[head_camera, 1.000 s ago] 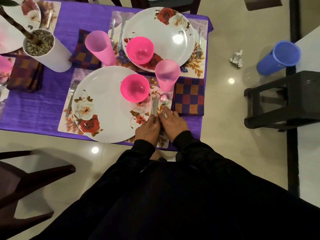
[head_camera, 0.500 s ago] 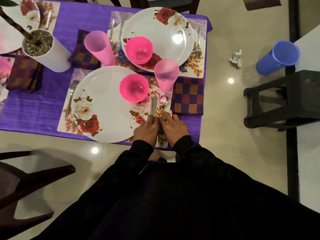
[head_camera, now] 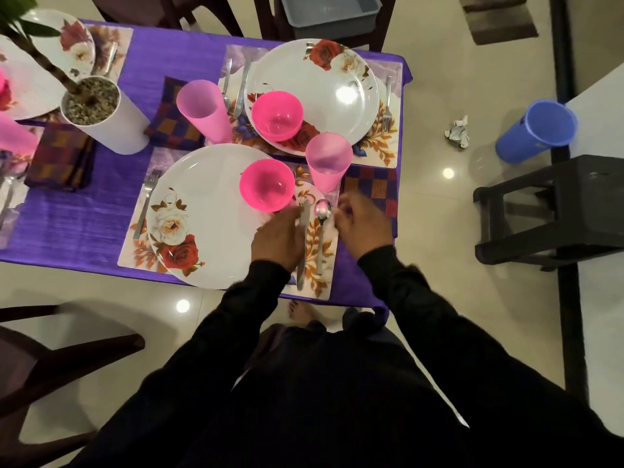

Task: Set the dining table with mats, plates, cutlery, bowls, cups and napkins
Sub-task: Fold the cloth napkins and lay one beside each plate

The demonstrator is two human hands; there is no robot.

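1. left hand (head_camera: pixel 278 239) above the near plate (head_camera: pixel 209 214) edge, fingers loosely curled, touching or just beside the knife (head_camera: pixel 305 231); whether gripping, could not tell.
2. right hand (head_camera: pixel 363 221) over the mat (head_camera: pixel 324 265), blurred, fingers curled near the spoon (head_camera: pixel 321 228); grip unclear.
3. knife and spoon side by side on the mat, right of the plate.
4. pink bowl (head_camera: pixel 266 185) on the plate, pink cup (head_camera: pixel 328 162) behind the spoon, checked napkin (head_camera: pixel 374 190) at right on the surface.

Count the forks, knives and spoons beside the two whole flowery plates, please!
Forks: 2
Knives: 2
Spoons: 2
Total: 6
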